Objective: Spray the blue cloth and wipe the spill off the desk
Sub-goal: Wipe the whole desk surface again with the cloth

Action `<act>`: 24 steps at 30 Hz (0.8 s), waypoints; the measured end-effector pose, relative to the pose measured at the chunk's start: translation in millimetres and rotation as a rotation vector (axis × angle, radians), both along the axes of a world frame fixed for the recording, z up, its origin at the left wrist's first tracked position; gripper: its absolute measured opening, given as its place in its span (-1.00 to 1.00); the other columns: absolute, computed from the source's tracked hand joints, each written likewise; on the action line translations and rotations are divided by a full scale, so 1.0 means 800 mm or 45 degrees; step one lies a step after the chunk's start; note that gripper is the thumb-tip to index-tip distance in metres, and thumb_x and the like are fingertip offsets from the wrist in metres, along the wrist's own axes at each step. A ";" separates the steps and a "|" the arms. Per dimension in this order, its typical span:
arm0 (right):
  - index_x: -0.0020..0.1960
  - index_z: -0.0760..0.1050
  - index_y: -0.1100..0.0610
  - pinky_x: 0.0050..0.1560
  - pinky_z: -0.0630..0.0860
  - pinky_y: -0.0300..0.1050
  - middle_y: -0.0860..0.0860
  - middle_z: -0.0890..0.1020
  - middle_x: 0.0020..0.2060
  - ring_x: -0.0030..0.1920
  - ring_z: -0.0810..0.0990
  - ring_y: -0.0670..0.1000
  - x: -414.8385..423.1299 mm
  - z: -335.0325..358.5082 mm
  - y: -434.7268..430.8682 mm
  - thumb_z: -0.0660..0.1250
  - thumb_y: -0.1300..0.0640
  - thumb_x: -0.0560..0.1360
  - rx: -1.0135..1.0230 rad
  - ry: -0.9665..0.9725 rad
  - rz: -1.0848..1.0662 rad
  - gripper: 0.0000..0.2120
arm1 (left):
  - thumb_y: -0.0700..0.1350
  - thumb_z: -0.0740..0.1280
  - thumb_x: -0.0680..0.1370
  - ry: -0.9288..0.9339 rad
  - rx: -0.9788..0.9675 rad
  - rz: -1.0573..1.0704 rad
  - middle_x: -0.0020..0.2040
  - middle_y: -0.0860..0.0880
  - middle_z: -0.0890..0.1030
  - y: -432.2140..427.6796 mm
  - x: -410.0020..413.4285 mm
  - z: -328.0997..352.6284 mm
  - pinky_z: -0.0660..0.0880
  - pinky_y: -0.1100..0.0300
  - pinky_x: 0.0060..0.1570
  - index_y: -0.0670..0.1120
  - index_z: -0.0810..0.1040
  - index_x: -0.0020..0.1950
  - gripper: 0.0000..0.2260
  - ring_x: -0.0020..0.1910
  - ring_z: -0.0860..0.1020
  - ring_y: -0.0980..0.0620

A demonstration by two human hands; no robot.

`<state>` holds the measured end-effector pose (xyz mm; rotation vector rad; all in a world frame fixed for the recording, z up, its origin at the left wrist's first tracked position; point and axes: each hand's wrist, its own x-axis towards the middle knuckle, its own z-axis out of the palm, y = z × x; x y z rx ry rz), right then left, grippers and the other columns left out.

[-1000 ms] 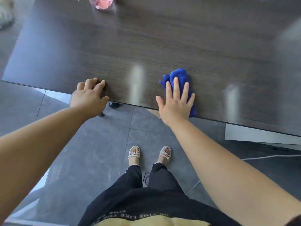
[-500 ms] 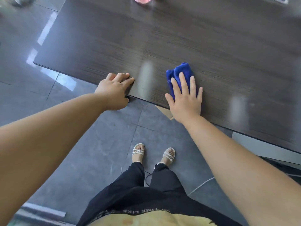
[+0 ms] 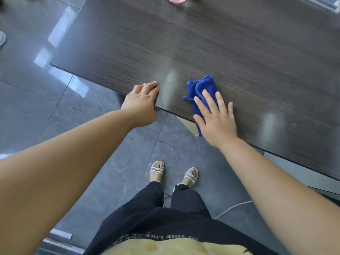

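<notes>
The right hand (image 3: 217,120) lies flat, fingers spread, pressing the blue cloth (image 3: 202,87) onto the desk (image 3: 239,52) at its near edge, likely to bear down evenly for wiping. The cloth sits under the palm and pokes out past the fingertips. The left hand (image 3: 141,102), fingers loosely bent, rests on that edge, seemingly bracing.

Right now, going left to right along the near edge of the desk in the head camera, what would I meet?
Left hand → blue cloth → right hand, which lies flat on the cloth's near part.
</notes>
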<state>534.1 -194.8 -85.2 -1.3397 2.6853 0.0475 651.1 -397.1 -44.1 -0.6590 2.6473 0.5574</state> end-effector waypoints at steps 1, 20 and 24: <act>0.43 0.33 0.03 0.27 0.22 0.42 0.05 0.32 0.44 0.42 0.27 0.26 0.010 0.000 -0.013 0.00 -0.18 0.52 -0.001 -0.020 -0.122 -0.45 | -0.14 0.23 0.50 -0.007 0.009 0.004 0.54 0.03 0.01 0.000 0.000 0.000 0.08 0.08 0.43 -0.05 0.03 0.53 -0.36 0.47 0.02 -0.11; 0.52 -0.18 0.27 0.46 -0.26 -0.02 0.19 -0.17 0.51 0.52 -0.17 0.13 0.030 0.002 -0.077 0.17 -0.07 0.58 0.071 -0.134 0.260 -0.24 | -0.17 0.20 0.53 0.139 0.092 0.276 0.49 -0.04 0.16 0.013 0.016 0.005 0.12 0.01 0.43 -0.06 0.17 0.49 -0.48 0.49 0.01 -0.07; 0.51 -0.09 0.29 0.47 -0.13 -0.04 0.15 -0.05 0.52 0.52 -0.05 0.09 0.059 -0.017 -0.117 0.13 -0.02 0.59 -0.087 0.198 0.267 -0.32 | -0.22 0.19 0.51 0.190 0.120 0.344 0.48 -0.04 0.20 0.017 0.021 0.004 0.14 0.05 0.40 -0.08 0.17 0.48 -0.46 0.48 0.07 -0.06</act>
